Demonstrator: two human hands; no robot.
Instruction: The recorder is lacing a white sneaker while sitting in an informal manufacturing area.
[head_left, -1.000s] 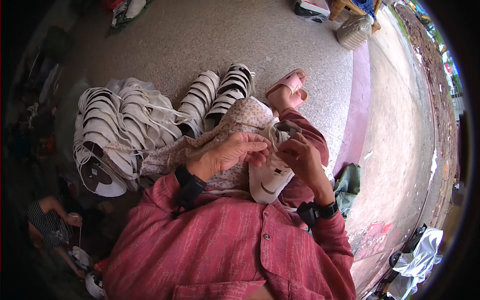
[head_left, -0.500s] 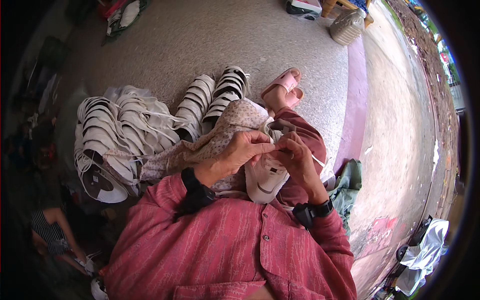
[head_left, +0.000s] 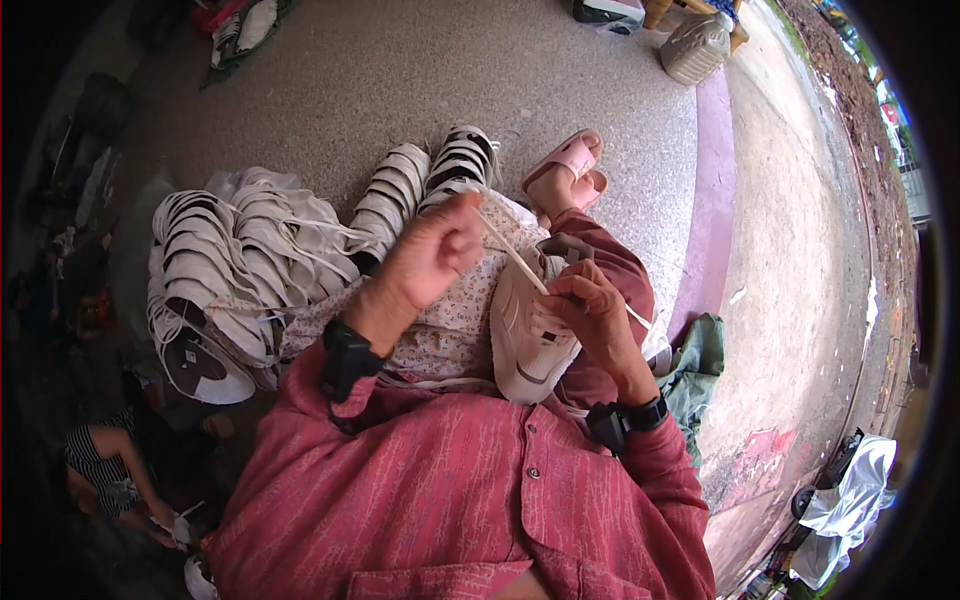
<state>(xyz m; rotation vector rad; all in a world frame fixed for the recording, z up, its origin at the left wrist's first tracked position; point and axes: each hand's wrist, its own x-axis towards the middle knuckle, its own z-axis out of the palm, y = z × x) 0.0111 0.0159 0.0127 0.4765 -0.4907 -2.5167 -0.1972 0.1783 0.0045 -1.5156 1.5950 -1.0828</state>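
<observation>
A white sneaker (head_left: 517, 350) rests on my lap over a flowered cloth, its toe toward my body. From its eyelet area a white shoelace (head_left: 514, 254) stretches tautly up and left. My left hand (head_left: 432, 252), slightly blurred, pinches the far end of that lace between thumb and fingertips. Closed at the eyelets, my right hand (head_left: 590, 308) grips the sneaker's side where the lace comes out; its fingertips partly cover that spot. Another stretch of lace shows to the right of this hand.
Rows of nested white shoe uppers (head_left: 195, 260) with loose laces lie at the left, and more stacks (head_left: 388, 195) stand beyond my lap. My pink slipper (head_left: 565, 165) is ahead. A plastic jug (head_left: 697, 50) stands far right. A co-worker's arm (head_left: 135, 465) shows at lower left.
My left hand has moved away from the right hand, up and left, drawing the shoelace out straight. The right hand has stayed at the sneaker.
</observation>
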